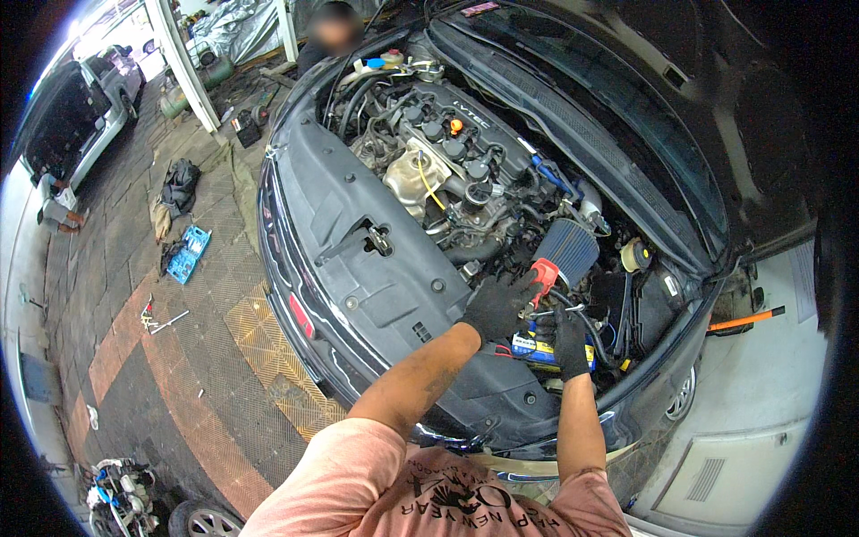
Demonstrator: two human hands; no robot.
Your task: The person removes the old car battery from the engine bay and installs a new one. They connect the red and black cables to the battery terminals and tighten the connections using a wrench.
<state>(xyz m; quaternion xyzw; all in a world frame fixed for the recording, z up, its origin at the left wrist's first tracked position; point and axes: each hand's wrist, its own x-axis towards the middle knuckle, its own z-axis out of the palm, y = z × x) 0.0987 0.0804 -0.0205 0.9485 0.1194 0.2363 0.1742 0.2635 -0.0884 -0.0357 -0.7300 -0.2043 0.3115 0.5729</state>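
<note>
At the near right of the engine bay, both my gloved hands work over a battery (pixel 530 352) with a blue and yellow case. My left hand (pixel 497 307) comes in from the left, its fingers closed at a red plastic piece (pixel 544 277) above the battery. On the other side my right hand (pixel 571 344) reaches up along the battery's right part, fingers bent inward; what they grip is hidden. A small metal part (pixel 542 313) shows between the two hands. Just beyond the red piece stands a pleated blue-grey air filter (pixel 569 251).
The dark engine cover (pixel 474 134) lies farther back under the raised hood (pixel 680 54). A black front panel (pixel 358 237) spans the car's nose. On the floor at left are a blue tool case (pixel 188 254) and loose tools (pixel 165 320). Another person (pixel 333 40) is behind the car's far corner.
</note>
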